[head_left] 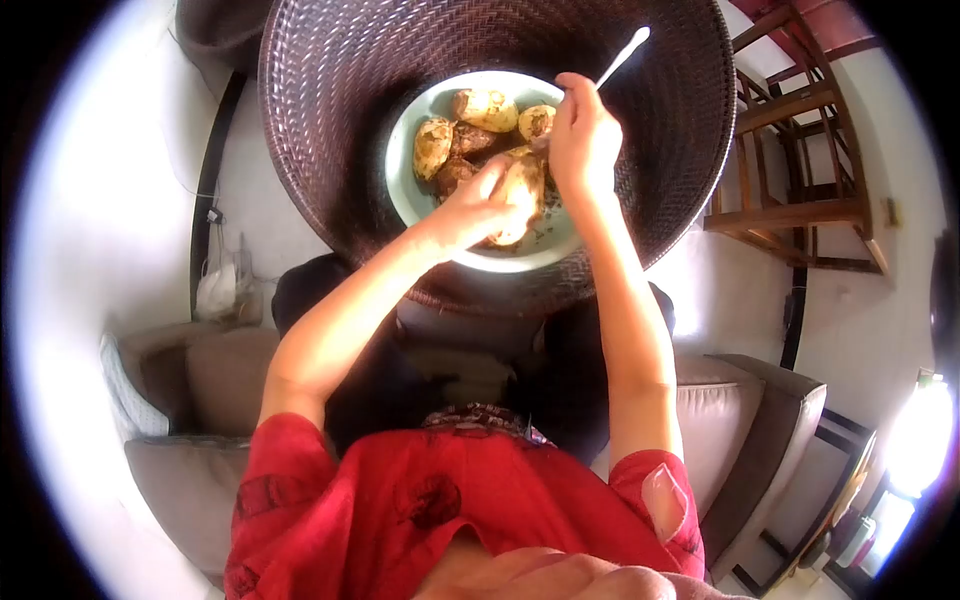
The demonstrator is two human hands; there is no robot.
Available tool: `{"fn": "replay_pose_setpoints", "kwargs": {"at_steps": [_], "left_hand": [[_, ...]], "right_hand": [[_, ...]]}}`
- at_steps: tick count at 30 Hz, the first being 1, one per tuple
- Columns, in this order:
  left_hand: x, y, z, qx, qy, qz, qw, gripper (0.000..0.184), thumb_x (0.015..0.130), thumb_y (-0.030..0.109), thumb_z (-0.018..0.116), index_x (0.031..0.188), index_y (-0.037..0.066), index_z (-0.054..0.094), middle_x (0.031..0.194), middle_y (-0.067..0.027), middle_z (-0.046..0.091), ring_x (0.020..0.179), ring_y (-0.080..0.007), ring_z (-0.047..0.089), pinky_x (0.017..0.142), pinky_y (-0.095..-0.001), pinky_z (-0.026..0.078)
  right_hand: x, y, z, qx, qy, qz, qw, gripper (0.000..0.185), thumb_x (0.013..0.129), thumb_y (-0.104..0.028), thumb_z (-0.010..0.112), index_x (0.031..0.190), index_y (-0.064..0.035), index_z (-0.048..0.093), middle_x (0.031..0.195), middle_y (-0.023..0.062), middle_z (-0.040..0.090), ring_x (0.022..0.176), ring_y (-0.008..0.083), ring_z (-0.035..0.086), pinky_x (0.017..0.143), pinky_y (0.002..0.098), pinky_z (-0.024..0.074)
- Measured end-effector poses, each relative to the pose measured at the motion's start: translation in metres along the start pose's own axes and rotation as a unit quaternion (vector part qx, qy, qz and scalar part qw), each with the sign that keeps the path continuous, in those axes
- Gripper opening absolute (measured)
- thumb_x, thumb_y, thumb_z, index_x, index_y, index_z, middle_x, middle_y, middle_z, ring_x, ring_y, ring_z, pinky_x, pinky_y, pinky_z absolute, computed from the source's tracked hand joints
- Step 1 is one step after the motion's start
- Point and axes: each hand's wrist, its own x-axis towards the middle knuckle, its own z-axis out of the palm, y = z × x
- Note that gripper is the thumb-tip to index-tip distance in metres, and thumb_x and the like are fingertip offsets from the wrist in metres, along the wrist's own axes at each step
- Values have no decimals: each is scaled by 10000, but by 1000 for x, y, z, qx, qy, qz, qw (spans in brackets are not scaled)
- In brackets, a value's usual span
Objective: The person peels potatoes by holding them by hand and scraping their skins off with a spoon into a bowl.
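Observation:
A pale green bowl (402,150) rests inside a large dark woven basket (330,130). Several yellowish-brown, potato-like pieces (486,109) lie in the bowl, with dark bits around them. My left hand (472,212) is closed around one such piece (521,190) over the bowl's near side. Over the bowl's right rim, my right hand (585,140) grips a utensil with a white handle (625,56). The handle points up and to the right; the utensil's working end is beside the held piece and too unclear to make out.
The basket stands in front of my knees. A brown sofa (195,480) extends on both sides of me. Wooden chairs (790,215) stand at the right, and a white bag (216,292) is on the floor at the left.

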Motion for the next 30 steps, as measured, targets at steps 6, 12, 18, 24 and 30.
{"fn": "replay_pose_setpoints", "kwargs": {"at_steps": [6,12,18,24,30], "left_hand": [[-3,10,11,317,110,164,928,785,737,195,793,1339,-63,361,1278,-191,485,1187,-233,491,1012,-348,399],[-3,13,8,340,82,128,928,734,748,182,771,1319,-58,377,1211,-173,518,1125,-226,521,1000,-344,406],[2,-1,3,201,94,111,969,621,755,164,731,1256,-34,423,1122,-128,554,1019,-176,558,894,-317,467],[9,18,-23,2,137,21,990,513,807,294,687,1196,24,491,996,-92,618,903,-155,609,809,-262,523],[-3,54,-67,57,188,114,974,583,866,297,661,1276,-48,431,1156,-169,593,1076,-211,592,931,-321,501]], "right_hand": [[7,13,-6,301,-30,235,924,213,957,-87,463,1079,12,608,720,19,567,571,57,484,509,234,416],[-7,-23,-16,219,-90,201,951,223,959,-85,429,1096,-6,586,728,68,590,598,119,534,568,259,457],[6,-8,-4,136,-21,134,981,193,947,-49,458,1038,-13,624,804,148,679,657,227,654,641,321,514],[-6,-2,0,123,-149,107,975,240,948,-91,449,1097,2,613,718,88,621,572,138,593,556,292,490],[5,2,-19,363,-120,182,906,223,978,-96,436,1103,8,588,683,-5,532,540,40,451,489,204,380]]}}
